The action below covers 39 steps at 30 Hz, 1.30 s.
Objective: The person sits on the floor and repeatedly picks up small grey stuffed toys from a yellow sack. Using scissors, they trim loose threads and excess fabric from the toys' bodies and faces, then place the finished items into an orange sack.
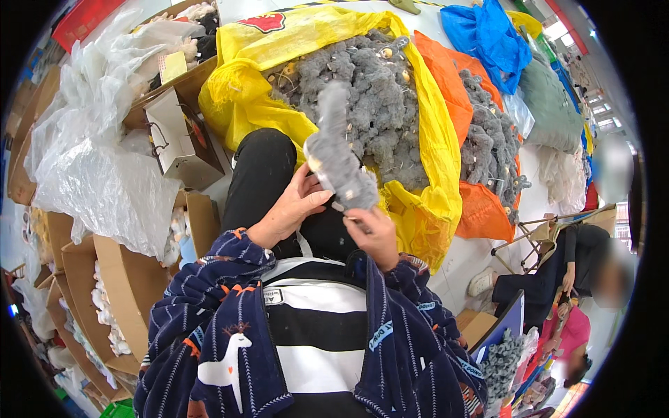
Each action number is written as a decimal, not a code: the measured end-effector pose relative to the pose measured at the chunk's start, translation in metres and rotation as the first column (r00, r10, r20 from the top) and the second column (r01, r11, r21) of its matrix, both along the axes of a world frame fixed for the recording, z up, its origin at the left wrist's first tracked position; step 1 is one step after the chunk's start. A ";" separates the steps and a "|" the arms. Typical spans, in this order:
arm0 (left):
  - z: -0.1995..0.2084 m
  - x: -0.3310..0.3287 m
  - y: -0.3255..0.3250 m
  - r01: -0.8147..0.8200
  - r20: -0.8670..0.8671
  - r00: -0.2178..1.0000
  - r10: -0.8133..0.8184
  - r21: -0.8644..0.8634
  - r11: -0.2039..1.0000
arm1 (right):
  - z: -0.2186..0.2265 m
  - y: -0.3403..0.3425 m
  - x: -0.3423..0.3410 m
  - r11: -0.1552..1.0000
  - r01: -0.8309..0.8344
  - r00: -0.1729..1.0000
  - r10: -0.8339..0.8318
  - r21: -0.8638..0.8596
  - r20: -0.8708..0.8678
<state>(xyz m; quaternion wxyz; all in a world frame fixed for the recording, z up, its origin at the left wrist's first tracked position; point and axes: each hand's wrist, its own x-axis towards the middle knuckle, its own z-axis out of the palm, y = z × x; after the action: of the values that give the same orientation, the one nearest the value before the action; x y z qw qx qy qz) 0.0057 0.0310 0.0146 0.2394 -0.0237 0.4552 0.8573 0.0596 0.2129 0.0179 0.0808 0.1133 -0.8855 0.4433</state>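
A grey fluffy plush toy [348, 177] with a long upright part and some pale yellow patches is held over my lap. My left hand [301, 207] is closed on its left edge, with thumb and fingers against the plush. My right hand [373, 233] pinches its lower right edge. The toy's upper end is smeared by motion. Just beyond it lies an opened yellow woven sack [440, 209], filled with a heap of similar grey plush pieces [376, 90]; some show yellow parts and loose threads.
An orange sack [481, 209] of more grey plush stands right of the yellow one, with a blue bag [488, 42] behind. At left are clear plastic sheeting [90, 160], a white paper bag [178, 150] and cardboard boxes [125, 279]. Other people [557, 279] sit at far right.
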 end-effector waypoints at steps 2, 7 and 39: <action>0.002 -0.004 0.006 -0.087 0.105 0.992 0.072 0.144 0.986 | -0.003 -0.004 0.000 0.959 -0.102 0.988 0.128 0.263 -0.082; -0.019 -0.011 0.002 -0.115 0.229 0.973 0.039 0.330 0.937 | -0.013 -0.008 -0.004 0.988 -0.150 0.979 0.155 0.048 -0.132; -0.017 -0.043 0.014 0.061 0.519 0.845 -0.129 0.145 0.987 | -0.005 0.030 -0.016 0.407 0.375 0.755 0.388 -0.833 0.529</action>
<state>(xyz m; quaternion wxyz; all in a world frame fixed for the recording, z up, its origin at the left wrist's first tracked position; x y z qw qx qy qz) -0.0373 0.0446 -0.0023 0.3981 -0.2202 0.3192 0.8314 0.0439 0.2429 0.0131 -0.1887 -0.1090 -0.4613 0.8601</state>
